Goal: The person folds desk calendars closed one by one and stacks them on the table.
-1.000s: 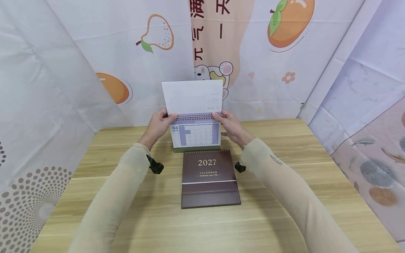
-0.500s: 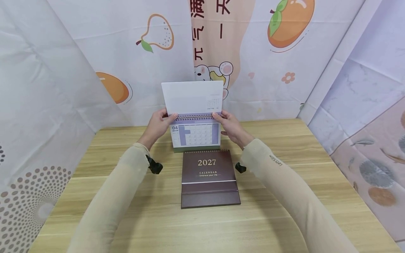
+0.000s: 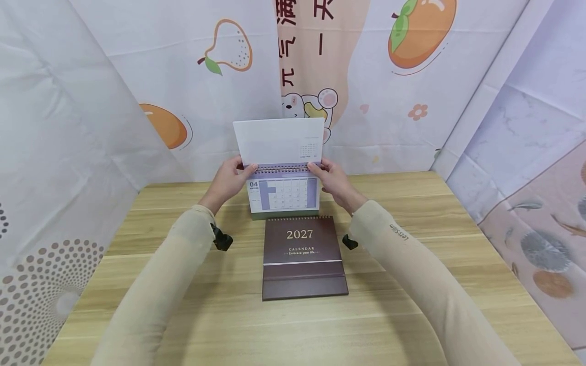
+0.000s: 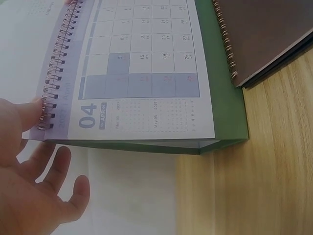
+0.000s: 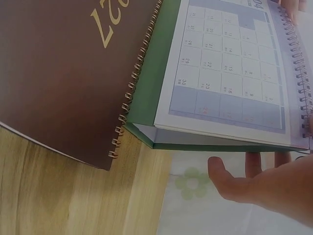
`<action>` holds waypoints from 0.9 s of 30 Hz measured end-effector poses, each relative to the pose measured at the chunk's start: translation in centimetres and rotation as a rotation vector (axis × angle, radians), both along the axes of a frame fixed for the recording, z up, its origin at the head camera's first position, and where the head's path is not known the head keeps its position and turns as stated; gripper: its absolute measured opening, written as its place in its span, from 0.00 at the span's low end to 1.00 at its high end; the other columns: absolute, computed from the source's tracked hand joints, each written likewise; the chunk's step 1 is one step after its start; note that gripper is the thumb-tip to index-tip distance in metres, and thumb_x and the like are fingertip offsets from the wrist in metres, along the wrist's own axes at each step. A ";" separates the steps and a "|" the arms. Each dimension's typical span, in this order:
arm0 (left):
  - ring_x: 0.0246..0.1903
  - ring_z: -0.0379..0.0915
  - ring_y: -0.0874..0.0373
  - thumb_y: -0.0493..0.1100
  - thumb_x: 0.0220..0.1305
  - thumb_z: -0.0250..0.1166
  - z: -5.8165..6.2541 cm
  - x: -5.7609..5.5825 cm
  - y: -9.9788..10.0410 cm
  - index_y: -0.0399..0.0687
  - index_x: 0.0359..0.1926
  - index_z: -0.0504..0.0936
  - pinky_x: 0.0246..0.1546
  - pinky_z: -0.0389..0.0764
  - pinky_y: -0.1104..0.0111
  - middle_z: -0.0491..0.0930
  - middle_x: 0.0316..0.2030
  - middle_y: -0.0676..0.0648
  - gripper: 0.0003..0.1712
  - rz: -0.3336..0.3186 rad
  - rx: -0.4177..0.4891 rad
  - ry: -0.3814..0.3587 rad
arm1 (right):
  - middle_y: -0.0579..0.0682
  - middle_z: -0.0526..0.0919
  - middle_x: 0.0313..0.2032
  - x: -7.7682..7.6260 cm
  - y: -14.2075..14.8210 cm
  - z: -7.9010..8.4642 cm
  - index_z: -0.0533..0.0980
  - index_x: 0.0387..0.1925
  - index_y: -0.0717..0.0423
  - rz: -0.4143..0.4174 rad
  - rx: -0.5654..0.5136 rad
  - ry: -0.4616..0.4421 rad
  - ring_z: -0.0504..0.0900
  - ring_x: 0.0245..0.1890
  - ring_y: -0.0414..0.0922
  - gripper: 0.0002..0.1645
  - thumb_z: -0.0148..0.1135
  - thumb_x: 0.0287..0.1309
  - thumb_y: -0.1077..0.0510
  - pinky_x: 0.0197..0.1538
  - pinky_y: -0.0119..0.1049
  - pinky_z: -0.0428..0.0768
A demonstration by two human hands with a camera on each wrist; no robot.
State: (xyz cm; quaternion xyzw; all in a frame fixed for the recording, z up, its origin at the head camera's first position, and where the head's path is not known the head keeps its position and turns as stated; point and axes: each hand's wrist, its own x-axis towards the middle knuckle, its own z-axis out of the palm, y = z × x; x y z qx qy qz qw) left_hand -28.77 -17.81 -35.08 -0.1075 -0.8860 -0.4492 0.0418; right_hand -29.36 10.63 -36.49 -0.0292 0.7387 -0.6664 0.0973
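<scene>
A desk calendar (image 3: 289, 194) with a green base stands upright at the back of the table, its page headed 04 facing me. White leaves (image 3: 279, 140) are flipped up above its spiral binding (image 4: 51, 81). My left hand (image 3: 229, 181) grips the binding's left end, thumb in front and fingers at the side and behind. At the right end, my right hand (image 3: 336, 184) pinches it the same way; in the right wrist view some of its fingers (image 5: 234, 188) hang free below the edge. Flat before it lies a brown 2027 calendar (image 3: 299, 241), which neither hand touches.
Both calendars are on a wood-grain table (image 3: 229, 325). Directly behind the table's far edge hangs a white curtain (image 3: 183, 51) printed with fruit and characters. Patterned cloth (image 3: 549, 203) rises at the right side. Each wrist wears a small black device (image 3: 222, 238).
Both hands keep their grip and the calendars stay in place. A right fingertip that showed beside the standing calendar's right edge no longer shows in the head view.
</scene>
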 end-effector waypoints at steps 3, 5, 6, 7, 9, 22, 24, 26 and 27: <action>0.48 0.73 0.47 0.49 0.76 0.60 0.1 0.0 -0.1 0.34 0.56 0.79 0.50 0.72 0.56 0.80 0.48 0.37 0.22 -0.004 -0.012 0.002 | 0.53 0.77 0.58 0.0 0.0 0.0 0.75 0.64 0.49 0.003 0.002 0.012 0.73 0.60 0.49 0.23 0.58 0.73 0.47 0.65 0.65 0.65; 0.48 0.72 0.47 0.49 0.75 0.61 0.2 0.0 -0.1 0.35 0.55 0.80 0.50 0.72 0.56 0.80 0.47 0.38 0.21 -0.007 -0.020 0.007 | 0.53 0.77 0.58 0.0 0.1 -0.1 0.75 0.64 0.49 0.006 0.001 0.022 0.73 0.60 0.50 0.23 0.58 0.74 0.47 0.64 0.65 0.66; 0.47 0.71 0.47 0.49 0.75 0.61 0.2 -0.1 -0.1 0.35 0.55 0.80 0.49 0.71 0.57 0.80 0.47 0.38 0.21 -0.008 -0.024 0.011 | 0.53 0.77 0.58 0.0 0.1 -0.1 0.76 0.64 0.49 0.007 0.000 0.024 0.73 0.60 0.49 0.23 0.58 0.74 0.47 0.64 0.65 0.66; 0.47 0.71 0.48 0.49 0.75 0.61 0.2 -0.1 -0.1 0.35 0.55 0.80 0.49 0.71 0.57 0.80 0.47 0.38 0.21 -0.009 -0.025 0.014 | 0.53 0.77 0.58 0.0 0.1 -0.1 0.75 0.64 0.49 0.011 -0.002 0.026 0.73 0.60 0.50 0.23 0.58 0.74 0.47 0.64 0.65 0.66; 0.47 0.71 0.48 0.48 0.75 0.61 0.2 -0.1 -0.1 0.35 0.55 0.80 0.49 0.71 0.57 0.80 0.47 0.38 0.21 -0.014 -0.028 0.020 | 0.53 0.77 0.59 0.0 0.3 -0.2 0.75 0.64 0.49 0.020 -0.007 0.027 0.73 0.61 0.50 0.23 0.58 0.74 0.47 0.64 0.66 0.66; 0.49 0.71 0.49 0.51 0.74 0.62 0.0 0.0 -0.4 0.40 0.59 0.80 0.51 0.71 0.55 0.80 0.50 0.40 0.22 -0.015 -0.005 0.015 | 0.54 0.77 0.61 -0.2 0.8 -0.4 0.75 0.64 0.49 0.063 -0.023 0.010 0.72 0.65 0.50 0.23 0.59 0.73 0.47 0.65 0.68 0.64; 0.50 0.72 0.48 0.52 0.75 0.61 0.0 0.1 -0.4 0.39 0.59 0.79 0.52 0.71 0.54 0.80 0.51 0.40 0.23 -0.020 -0.011 0.014 | 0.55 0.77 0.61 -0.2 0.8 -0.4 0.76 0.64 0.49 0.062 -0.024 0.013 0.72 0.65 0.50 0.23 0.59 0.73 0.48 0.66 0.68 0.63; 0.51 0.72 0.48 0.52 0.75 0.61 0.0 0.1 -0.4 0.40 0.59 0.79 0.52 0.71 0.53 0.80 0.51 0.40 0.23 -0.022 -0.012 0.013 | 0.55 0.77 0.60 -0.2 0.8 -0.4 0.76 0.64 0.50 0.062 -0.026 0.019 0.72 0.65 0.50 0.23 0.59 0.73 0.48 0.66 0.69 0.63; 0.51 0.72 0.48 0.52 0.75 0.61 0.0 0.1 -0.4 0.39 0.60 0.79 0.53 0.70 0.53 0.80 0.51 0.39 0.23 -0.023 -0.016 0.014 | 0.56 0.77 0.60 -0.2 0.8 -0.4 0.76 0.64 0.50 0.064 -0.025 0.023 0.72 0.65 0.51 0.23 0.60 0.73 0.48 0.66 0.69 0.63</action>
